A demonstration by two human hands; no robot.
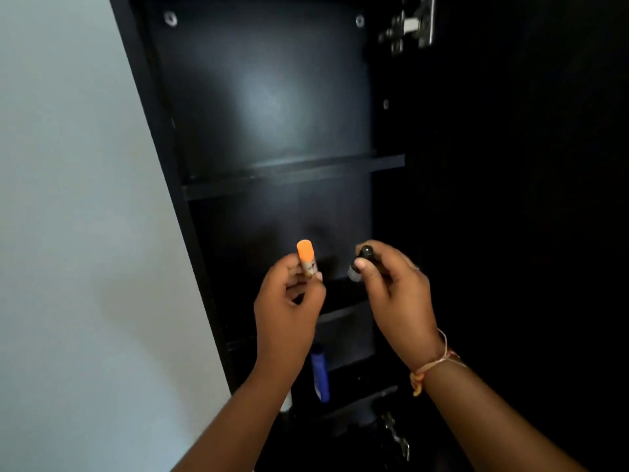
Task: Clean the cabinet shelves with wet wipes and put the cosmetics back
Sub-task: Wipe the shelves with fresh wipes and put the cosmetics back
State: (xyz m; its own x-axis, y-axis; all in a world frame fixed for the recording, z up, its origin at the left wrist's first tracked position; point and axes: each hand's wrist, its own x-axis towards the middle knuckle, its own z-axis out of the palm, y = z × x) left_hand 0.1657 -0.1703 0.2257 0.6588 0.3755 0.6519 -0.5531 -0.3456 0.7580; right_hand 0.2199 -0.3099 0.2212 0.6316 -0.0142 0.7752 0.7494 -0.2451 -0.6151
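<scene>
Item 1: small cylindrical cosmetic stick with an orange plastic cap (pixel 306 258) and a pale printed body. It is held upright in front of the compartment directly below the upper shelf board (pixel 292 178) of the tall black cabinet (pixel 265 97). The left hand (pixel 287 308) pinches its lower body between thumb and fingertips, with the cap standing free above. Item 2: small dark bottle with a rounded black cap (pixel 360 262), level with the stick and just to its right, also below that board. The right hand (pixel 394 291) grips it with fingers curled round and the thumb across the front; the base looks pale, but detail is blurred. Handling estimate: both are light, rigid and smooth-walled, so likely to slip or topple on a narrow base. Best taken by the body rather than the cap, which might pull off, and set down base first. If the dark bottle is glass, it should be placed, not dropped. Containers: two compartments further down from the upper shelf board, a blue plastic tube (pixel 320 373) stands against the back panel. A small white object (pixel 286 401) sits lower and left of it, mostly hidden by the left forearm. Whether the boards are wiped cannot be read off the dark surface; judged stage: returning cosmetics. Surroundings: metal hinge (pixel 412 25) high above the board at right, pale wall (pixel 68 199) to its left, thread bracelet (pixel 432 366) on the right wrist.
</scene>
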